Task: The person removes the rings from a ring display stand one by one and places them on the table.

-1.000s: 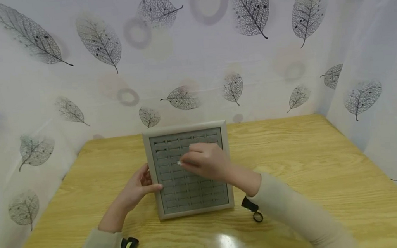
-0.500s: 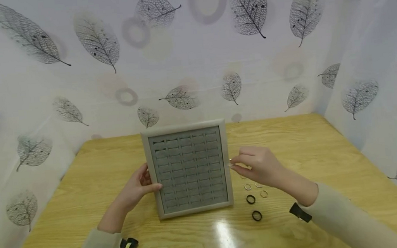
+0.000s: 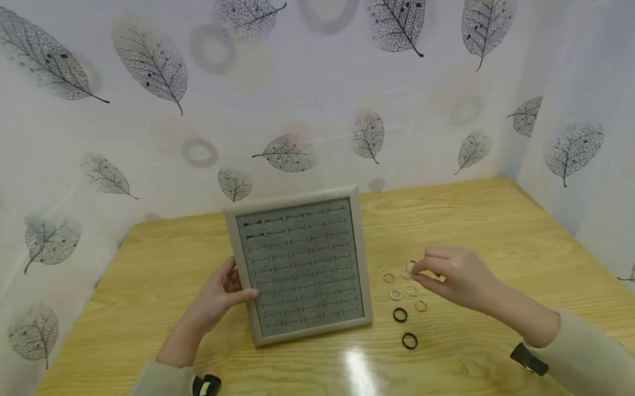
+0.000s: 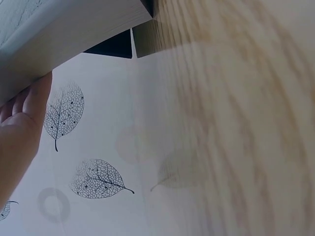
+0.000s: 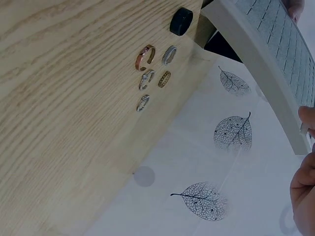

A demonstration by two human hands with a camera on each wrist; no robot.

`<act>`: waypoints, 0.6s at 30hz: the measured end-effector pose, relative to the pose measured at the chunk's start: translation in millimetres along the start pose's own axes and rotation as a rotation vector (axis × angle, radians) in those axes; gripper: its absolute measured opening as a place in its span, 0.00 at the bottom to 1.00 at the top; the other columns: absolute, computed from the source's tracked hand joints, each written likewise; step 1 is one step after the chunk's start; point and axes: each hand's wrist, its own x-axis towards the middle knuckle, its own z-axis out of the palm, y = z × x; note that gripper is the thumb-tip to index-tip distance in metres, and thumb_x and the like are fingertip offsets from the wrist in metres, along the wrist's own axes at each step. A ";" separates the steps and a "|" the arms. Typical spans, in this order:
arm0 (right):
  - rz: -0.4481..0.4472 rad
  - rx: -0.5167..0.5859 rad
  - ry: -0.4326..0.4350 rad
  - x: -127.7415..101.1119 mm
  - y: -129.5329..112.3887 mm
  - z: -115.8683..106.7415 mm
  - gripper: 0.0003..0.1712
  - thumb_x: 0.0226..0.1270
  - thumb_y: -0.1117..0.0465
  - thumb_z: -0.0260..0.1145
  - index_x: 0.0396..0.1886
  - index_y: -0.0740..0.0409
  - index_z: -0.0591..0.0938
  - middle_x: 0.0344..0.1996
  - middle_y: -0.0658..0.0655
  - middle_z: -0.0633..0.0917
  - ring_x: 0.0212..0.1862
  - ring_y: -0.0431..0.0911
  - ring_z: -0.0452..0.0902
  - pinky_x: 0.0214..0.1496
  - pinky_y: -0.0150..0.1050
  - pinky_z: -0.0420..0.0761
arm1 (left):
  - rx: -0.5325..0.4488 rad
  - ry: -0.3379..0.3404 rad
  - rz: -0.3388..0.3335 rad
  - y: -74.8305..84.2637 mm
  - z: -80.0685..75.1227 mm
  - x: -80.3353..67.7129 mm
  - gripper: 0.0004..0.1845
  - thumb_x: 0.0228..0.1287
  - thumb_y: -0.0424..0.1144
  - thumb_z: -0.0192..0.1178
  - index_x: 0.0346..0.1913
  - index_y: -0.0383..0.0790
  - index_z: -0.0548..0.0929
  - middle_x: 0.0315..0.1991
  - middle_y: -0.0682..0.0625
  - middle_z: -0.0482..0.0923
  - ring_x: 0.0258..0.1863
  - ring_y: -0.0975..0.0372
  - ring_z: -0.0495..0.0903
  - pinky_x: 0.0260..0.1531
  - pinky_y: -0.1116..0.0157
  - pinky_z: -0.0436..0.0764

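Note:
A grey ring tray [image 3: 300,267] with several rows of empty slots stands tilted up in the middle of the wooden table [image 3: 493,221]. My left hand [image 3: 239,289] grips its left edge, thumb on the front frame; the left wrist view shows the fingers [image 4: 27,110] lying against the tray's pale underside [image 4: 74,29]. My right hand [image 3: 415,272] hovers low to the right of the tray, thumb and forefinger pinching a small pale ring [image 3: 410,266]. Below it lie several thin metal rings [image 3: 395,294] and two black rings [image 3: 399,314]. The right wrist view shows the metal rings [image 5: 145,57] beside the tray's frame [image 5: 256,54].
White curtains printed with grey leaves [image 3: 287,101] close in the table at the back and both sides. Black wrist straps [image 3: 206,387] sit at both sleeves. A bright glare spot [image 3: 359,375] lies near the front edge.
My right hand left the tray's slots with a small ring and moved right and down to the group of rings. The left hand stayed on the tray's edge.

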 end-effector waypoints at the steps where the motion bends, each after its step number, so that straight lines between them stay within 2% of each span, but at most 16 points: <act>1: 0.005 0.004 -0.001 -2.3 0.4 -0.4 0.21 0.66 0.50 0.50 0.21 0.55 0.80 0.16 0.45 0.72 0.15 0.31 0.58 0.15 0.21 0.59 | 0.005 -0.003 0.000 -0.3 -0.2 0.6 0.41 0.52 0.29 0.62 0.66 0.32 0.50 0.51 0.36 0.69 0.44 0.60 0.75 0.41 0.64 0.75; 7: 0.026 0.025 -0.039 -14.1 -1.2 -1.0 0.22 0.67 0.50 0.48 0.21 0.55 0.81 0.17 0.44 0.72 0.16 0.30 0.58 0.16 0.19 0.59 | 0.013 -0.002 -0.042 0.2 -0.4 3.5 0.42 0.51 0.32 0.63 0.66 0.34 0.50 0.51 0.35 0.68 0.44 0.58 0.74 0.41 0.63 0.74; 9: 0.040 0.025 -0.078 -17.8 -3.2 -0.8 0.24 0.67 0.49 0.47 0.21 0.55 0.81 0.17 0.44 0.72 0.17 0.30 0.59 0.16 0.19 0.60 | 0.006 -0.005 -0.046 -0.4 -0.5 4.6 0.42 0.51 0.32 0.63 0.66 0.34 0.50 0.51 0.34 0.68 0.44 0.58 0.74 0.41 0.63 0.75; 11: 0.051 0.031 -0.135 -21.7 -5.4 -0.4 0.21 0.66 0.51 0.51 0.21 0.55 0.81 0.17 0.44 0.72 0.17 0.29 0.59 0.16 0.19 0.61 | 0.004 -0.007 -0.045 -0.9 -0.7 5.3 0.42 0.51 0.32 0.63 0.66 0.34 0.50 0.51 0.34 0.68 0.44 0.58 0.74 0.41 0.63 0.75; 15: 0.079 0.049 -0.288 -30.8 -10.4 3.2 0.04 0.50 0.61 0.68 0.19 0.54 0.82 0.18 0.42 0.73 0.17 0.28 0.61 0.17 0.19 0.63 | -0.005 -0.016 -0.036 -0.9 -1.1 6.0 0.41 0.52 0.30 0.62 0.66 0.33 0.50 0.51 0.34 0.68 0.44 0.58 0.75 0.41 0.63 0.75; 18: 0.106 0.061 -0.407 -37.7 -14.3 7.2 0.08 0.38 0.68 0.72 0.18 0.52 0.82 0.18 0.41 0.73 0.19 0.28 0.65 0.19 0.20 0.65 | -0.011 -0.020 -0.030 -0.3 -1.3 6.1 0.41 0.52 0.29 0.62 0.66 0.32 0.50 0.50 0.34 0.68 0.43 0.58 0.75 0.41 0.63 0.75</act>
